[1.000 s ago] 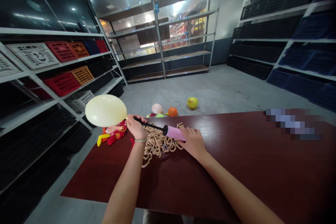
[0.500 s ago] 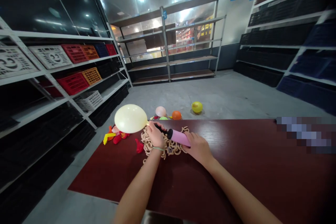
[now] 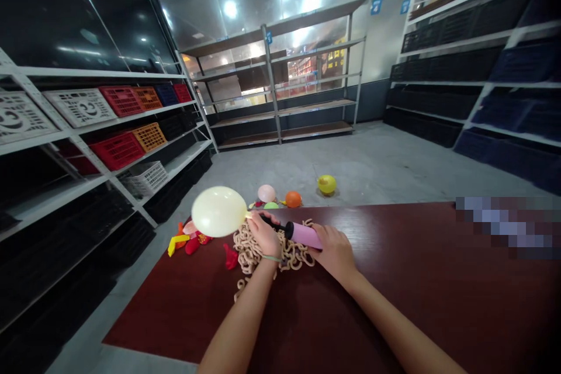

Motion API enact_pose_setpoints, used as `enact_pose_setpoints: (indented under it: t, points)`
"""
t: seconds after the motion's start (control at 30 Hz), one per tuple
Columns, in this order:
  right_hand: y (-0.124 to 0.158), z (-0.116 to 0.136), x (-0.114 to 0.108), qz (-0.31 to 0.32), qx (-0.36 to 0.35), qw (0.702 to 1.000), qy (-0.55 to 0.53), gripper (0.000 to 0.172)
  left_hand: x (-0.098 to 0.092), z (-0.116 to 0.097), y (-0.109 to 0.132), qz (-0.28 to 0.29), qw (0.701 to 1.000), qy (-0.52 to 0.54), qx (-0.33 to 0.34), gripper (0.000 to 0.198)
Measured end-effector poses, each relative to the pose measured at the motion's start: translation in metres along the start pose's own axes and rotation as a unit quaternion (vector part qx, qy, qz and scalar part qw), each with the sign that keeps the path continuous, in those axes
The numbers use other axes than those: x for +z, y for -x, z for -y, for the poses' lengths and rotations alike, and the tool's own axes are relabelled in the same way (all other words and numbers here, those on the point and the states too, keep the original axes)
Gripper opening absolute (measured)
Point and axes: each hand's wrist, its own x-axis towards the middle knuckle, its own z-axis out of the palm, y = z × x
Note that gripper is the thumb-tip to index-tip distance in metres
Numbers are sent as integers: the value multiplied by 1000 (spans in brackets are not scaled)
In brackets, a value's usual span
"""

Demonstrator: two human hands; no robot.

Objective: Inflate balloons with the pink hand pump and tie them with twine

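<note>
My left hand [image 3: 264, 234] is closed round the black nozzle end of a hand pump, pinching the neck of a pale yellow inflated balloon [image 3: 218, 211] that sticks out to the left. My right hand [image 3: 333, 249] grips the pink barrel of the pump [image 3: 303, 234]. Both hands hover over a heap of beige uninflated balloons [image 3: 255, 253] on the dark red table [image 3: 394, 292]. A red uninflated balloon [image 3: 230, 257] lies on the table left of the heap.
Inflated pink, green, orange and yellow balloons [image 3: 326, 184] lie on the grey floor beyond the table. A red and yellow heap [image 3: 186, 238] sits at the table's far left corner. Metal shelves with coloured crates [image 3: 118, 149] line the left; dark shelves stand at the right.
The pump has been pushed in: my hands are closer together than a second ago. The camera view shifted a little, and the balloon looks slightly smaller in frame.
</note>
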Motion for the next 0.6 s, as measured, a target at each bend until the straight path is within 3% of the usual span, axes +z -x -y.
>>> enact_pose_setpoints:
  t: [0.07,0.13,0.27,0.4,0.5,0.6]
  points:
    - [2,2,0,4,-12,1000,7,48,-2,9,13,2,1000,-1,-26,36]
    - [4,5,0,7,-31,999,3,46,-6,2,12,35,998,-19,-38,37]
    - [6,12,-1,3,-74,995,-63,42,-13,-46,-21,107,994,-33,12,30]
    - [3,12,0,9,-83,992,-94,42,-14,-86,-58,85,995,-2,60,24]
    - [1,7,3,1,-67,995,-75,41,-12,-77,-64,14,997,28,72,21]
    - [0,3,5,-11,-34,999,-26,45,-7,-38,-43,-52,998,30,20,23]
